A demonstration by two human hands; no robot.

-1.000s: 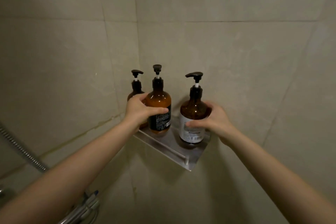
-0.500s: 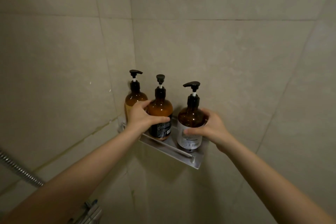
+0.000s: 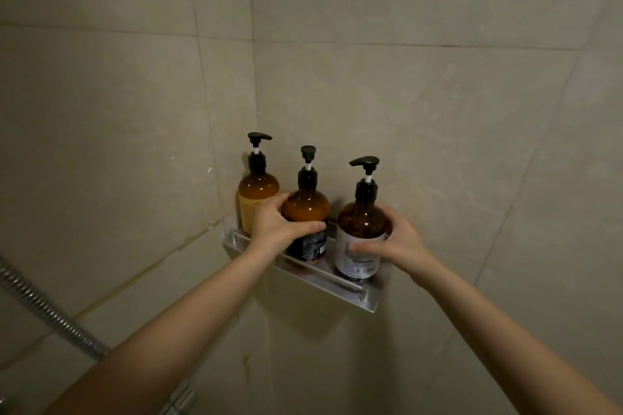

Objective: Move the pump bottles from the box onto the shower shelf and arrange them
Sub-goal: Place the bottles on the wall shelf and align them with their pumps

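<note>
Three amber pump bottles stand upright in a row on a metal corner shelf (image 3: 369, 301) in the tiled shower. The left bottle (image 3: 257, 192) has a pale yellow label and stands free against the wall. My left hand (image 3: 281, 229) grips the middle bottle (image 3: 308, 209), which has a dark label. My right hand (image 3: 396, 246) wraps around the right bottle (image 3: 359, 222), which has a white label. All three pump heads are black. The box is out of view.
Beige tiled walls meet in a corner behind the shelf. A ribbed metal shower hose (image 3: 50, 317) runs across the lower left. A metal tap fitting (image 3: 178, 396) shows at the bottom edge.
The middle bottle has come down from a raised position onto the shelf, away from the left bottle. The right bottle stays on the shelf in my right hand. The view has tilted upward.
</note>
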